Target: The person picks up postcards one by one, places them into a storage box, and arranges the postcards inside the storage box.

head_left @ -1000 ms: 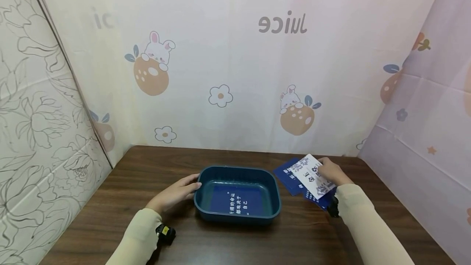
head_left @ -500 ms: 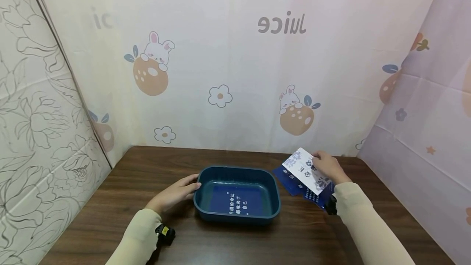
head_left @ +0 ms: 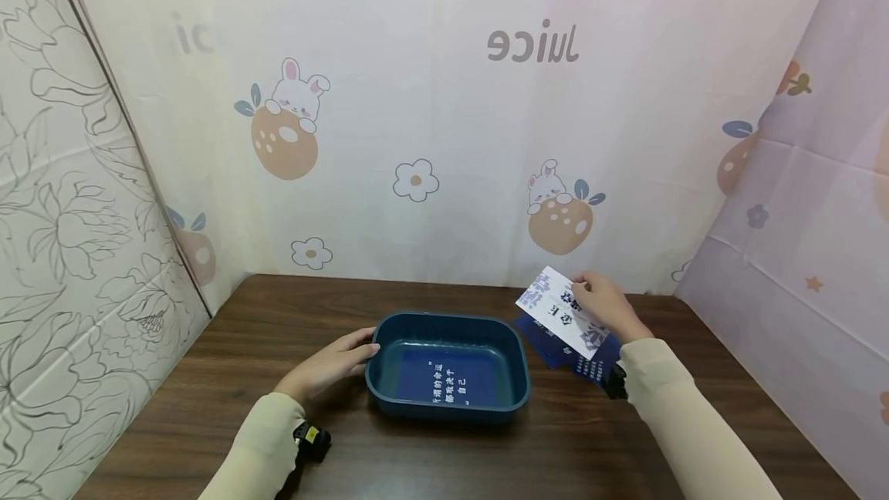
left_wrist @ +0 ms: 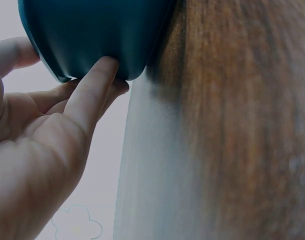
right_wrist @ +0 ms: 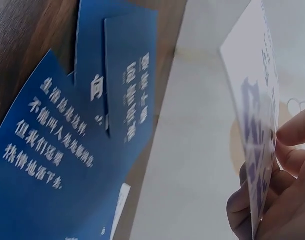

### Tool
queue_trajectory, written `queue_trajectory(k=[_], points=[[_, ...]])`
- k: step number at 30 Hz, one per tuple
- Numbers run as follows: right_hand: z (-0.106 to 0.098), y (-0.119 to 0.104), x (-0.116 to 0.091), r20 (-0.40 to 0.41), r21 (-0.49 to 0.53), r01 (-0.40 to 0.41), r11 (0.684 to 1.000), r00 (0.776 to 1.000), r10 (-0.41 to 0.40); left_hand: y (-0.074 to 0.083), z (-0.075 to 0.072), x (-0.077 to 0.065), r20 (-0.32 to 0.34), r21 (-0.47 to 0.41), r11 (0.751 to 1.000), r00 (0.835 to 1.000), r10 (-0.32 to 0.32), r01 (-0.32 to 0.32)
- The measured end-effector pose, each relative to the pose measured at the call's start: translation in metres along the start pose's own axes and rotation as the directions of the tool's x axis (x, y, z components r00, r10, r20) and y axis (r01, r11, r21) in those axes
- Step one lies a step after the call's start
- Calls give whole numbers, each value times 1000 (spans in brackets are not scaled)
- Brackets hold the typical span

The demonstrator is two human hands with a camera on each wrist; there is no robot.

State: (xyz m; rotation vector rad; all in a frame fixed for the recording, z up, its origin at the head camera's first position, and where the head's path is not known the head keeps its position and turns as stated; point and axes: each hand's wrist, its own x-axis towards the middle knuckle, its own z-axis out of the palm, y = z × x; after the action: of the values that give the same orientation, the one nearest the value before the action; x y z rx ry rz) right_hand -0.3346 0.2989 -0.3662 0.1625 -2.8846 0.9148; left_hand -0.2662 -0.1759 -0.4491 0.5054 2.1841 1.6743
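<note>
Well, from here the person's right hand [head_left: 603, 305] has a white card [head_left: 561, 316] pinched by its edge, thumb on one side and fingers bent behind on the other. The card is held up off the bench [head_left: 556, 457], tilted, over to the right of the tray [head_left: 444, 412] and apart from it. Purple patterning marks its ends, and dark characters run between them. Below it, a few blue cards [right_wrist: 57, 155] lie overlapping at angles on the bench, printed with white writing; the right wrist view shows a gap between them and the white card, and a thin white edge poking out under one of them. The left hand [head_left: 336, 361] is at the tray's left end, only partly closed, its thumb over the rim and its other fingers against the outer wall, so it has hold of the tray. That tray is a deep teal one with rounded corners, sitting flat near the middle of the bench, and a lettered blue card [head_left: 413, 378] lies on its bottom. Both arms are in pale sleeves [head_left: 684, 415], with a small black device [head_left: 314, 442] at each wrist. Behind the bench hangs a pale curtain [head_left: 444, 106] printed with rabbits, fruit and flowers, the word "Juice" reading backwards across it.
</note>
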Motion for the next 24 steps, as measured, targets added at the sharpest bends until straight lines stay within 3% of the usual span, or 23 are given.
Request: queue_trajectory(k=[7, 24], points=[[3, -13, 1, -23, -6, 78, 997, 997, -79, 1, 0, 0, -6, 5, 1000, 1000, -7, 7], [13, -61, -2, 46, 35, 190, 981, 980, -192, 0, -2, 1, 13, -13, 1000, 1000, 10, -10]])
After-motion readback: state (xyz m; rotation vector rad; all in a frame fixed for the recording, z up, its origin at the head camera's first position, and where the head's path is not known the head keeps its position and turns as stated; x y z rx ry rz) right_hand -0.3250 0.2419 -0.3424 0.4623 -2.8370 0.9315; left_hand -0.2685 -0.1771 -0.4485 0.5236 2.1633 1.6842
